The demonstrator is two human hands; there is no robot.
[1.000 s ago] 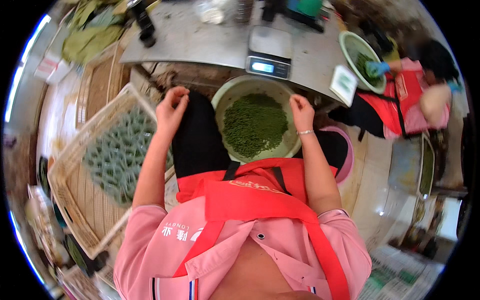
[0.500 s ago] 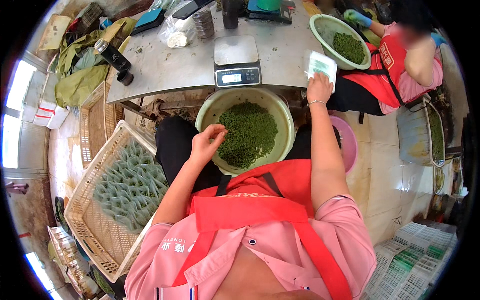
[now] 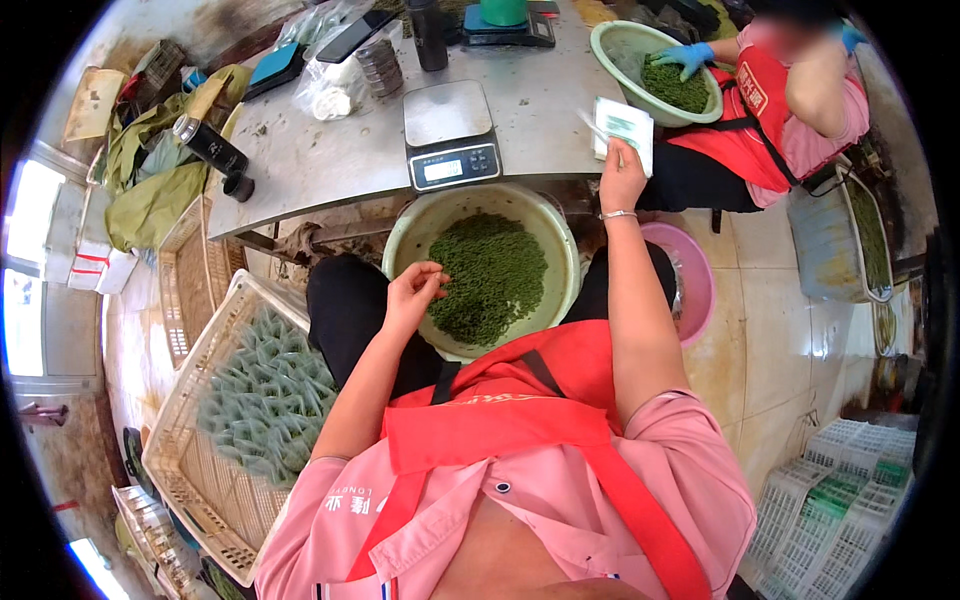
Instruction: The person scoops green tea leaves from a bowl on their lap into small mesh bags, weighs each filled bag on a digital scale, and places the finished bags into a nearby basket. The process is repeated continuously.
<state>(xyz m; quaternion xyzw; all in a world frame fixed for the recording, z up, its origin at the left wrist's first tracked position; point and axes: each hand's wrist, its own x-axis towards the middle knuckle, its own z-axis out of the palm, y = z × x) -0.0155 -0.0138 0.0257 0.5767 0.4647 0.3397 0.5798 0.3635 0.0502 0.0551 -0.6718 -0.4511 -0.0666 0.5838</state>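
- Since the frame half a second earlier, the right hand [image 3: 622, 182] has drawn back from lying across the flat stack of white-and-green plastic bags [image 3: 626, 122] to its near edge, and a co-worker's blue-gloved hand [image 3: 684, 60] has come down from the air into a bowl.
- Right hand: fingers bent, fingertips touching the stack's near edge; whether a bag is pinched between them cannot be told. A thin translucent flap sticks out at the stack's left side.
- Left hand [image 3: 412, 292]: fingers curled, thumb and fingertips close together, above the left side of the wide pale-green round basin [image 3: 400, 236]; whether anything is between them cannot be told.
- The basin sits between the knees, with a heap of small dark-green pieces [image 3: 487, 282] across its bottom.
- Just beyond it, the silver-topped digital scale [image 3: 450, 115] stands bare at the near edge of the grey metal worktop [image 3: 340, 155]; the stack lies at the right end.
- To the left, a cream slatted plastic crate [image 3: 218, 510] holds rows of translucent filled bags [image 3: 268, 400].
- To the right of the knees is a round pink plastic tub [image 3: 700, 290].
- Beyond the stack, the gloved hand rests on green pieces in the pale-green bowl [image 3: 612, 62].
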